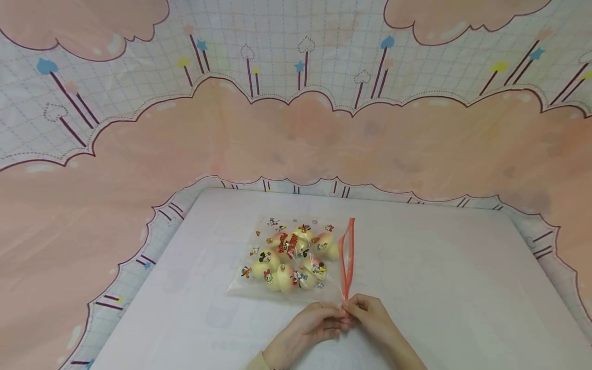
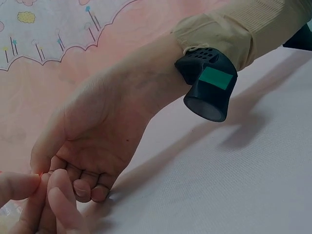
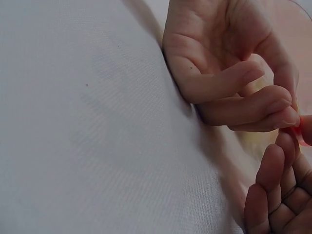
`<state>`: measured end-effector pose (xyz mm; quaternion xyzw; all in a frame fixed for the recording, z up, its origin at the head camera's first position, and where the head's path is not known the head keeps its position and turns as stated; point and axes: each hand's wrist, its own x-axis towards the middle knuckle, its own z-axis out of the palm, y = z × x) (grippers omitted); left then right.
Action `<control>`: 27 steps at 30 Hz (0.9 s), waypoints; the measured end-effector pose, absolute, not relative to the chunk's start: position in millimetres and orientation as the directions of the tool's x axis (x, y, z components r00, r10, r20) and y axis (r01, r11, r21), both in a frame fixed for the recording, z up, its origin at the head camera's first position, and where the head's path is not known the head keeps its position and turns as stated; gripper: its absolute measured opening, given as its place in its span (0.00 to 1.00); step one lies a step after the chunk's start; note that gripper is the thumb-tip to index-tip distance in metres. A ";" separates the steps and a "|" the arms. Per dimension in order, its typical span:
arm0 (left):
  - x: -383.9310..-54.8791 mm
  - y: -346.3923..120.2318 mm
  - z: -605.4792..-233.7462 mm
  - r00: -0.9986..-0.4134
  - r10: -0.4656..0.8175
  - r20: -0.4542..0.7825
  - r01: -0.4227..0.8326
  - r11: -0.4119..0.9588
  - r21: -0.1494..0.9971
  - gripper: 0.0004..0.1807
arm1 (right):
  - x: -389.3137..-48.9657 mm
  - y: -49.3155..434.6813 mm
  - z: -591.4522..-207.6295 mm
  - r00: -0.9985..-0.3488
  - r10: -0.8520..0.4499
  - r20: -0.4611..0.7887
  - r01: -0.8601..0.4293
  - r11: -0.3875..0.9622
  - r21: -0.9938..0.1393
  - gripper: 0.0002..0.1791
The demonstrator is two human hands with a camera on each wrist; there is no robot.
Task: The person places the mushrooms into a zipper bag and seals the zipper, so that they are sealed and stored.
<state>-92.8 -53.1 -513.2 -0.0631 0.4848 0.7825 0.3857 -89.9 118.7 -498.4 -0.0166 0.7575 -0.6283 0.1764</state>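
A clear zip bag printed with small cartoon figures lies flat on the white table. Inside it are several round, pale yellow things with a pink blush, like peaches. Along the bag's right side runs a red zip strip, its two edges parted in the middle and together at the near end. My left hand pinches that near end between thumb and fingers. Right beside it, fingertips meeting, my right hand pinches the same corner. Only a bit of red strip shows between the fingertips in the right wrist view.
The white table extends on both sides of the bag. Behind and around it hangs a pink and white cloth with cloud patterns. A black wrist device sits by the left sleeve.
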 end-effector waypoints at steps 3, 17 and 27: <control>-92.6 -52.5 -511.9 -0.696 0.535 -0.480 -0.667 -0.231 0.709 0.10 | -90.7 119.5 -497.8 -0.937 -0.248 -0.246 0.195 0.213 -0.957 0.17; -91.9 -51.1 -508.7 -0.702 0.505 -0.502 -0.668 -0.220 0.711 0.10 | -93.5 120.2 -495.0 -0.934 -0.248 -0.257 0.210 0.202 -0.957 0.18; -93.0 -51.2 -509.7 -0.686 0.523 -0.505 -0.679 -0.212 0.703 0.10 | -94.3 119.8 -489.8 -0.934 -0.227 -0.275 0.223 0.227 -0.948 0.18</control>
